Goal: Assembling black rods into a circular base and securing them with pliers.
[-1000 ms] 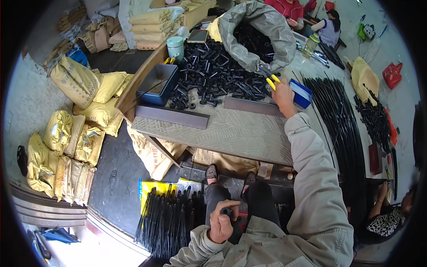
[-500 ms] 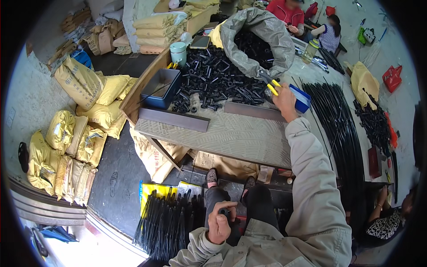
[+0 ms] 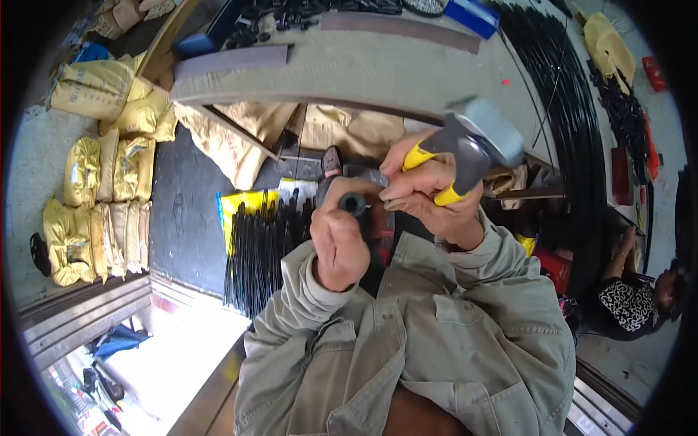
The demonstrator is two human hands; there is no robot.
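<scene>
Close in front of my body, my left hand is wrapped round a black tube, whose hollow round end points up. To its right, my right hand grips pliers with two yellow-and-black handles. Their grey metal head is blurred and points up and away from me. The thumb and fingertips of that hand are brought together just beside the tube. Whether they pinch anything small cannot be made out. Upright to the left of my left hand stands a bundle of thin black rods.
Beyond my hands runs the workbench, with black parts, metal strips and a blue box at its far side. Long black rods lie at the right. Yellow sacks are stacked at left. Another person sits at lower right.
My right hand has come back from the far side of the bench to beside my left hand, carrying the pliers. My view has tilted down. The left hand still holds the tube.
</scene>
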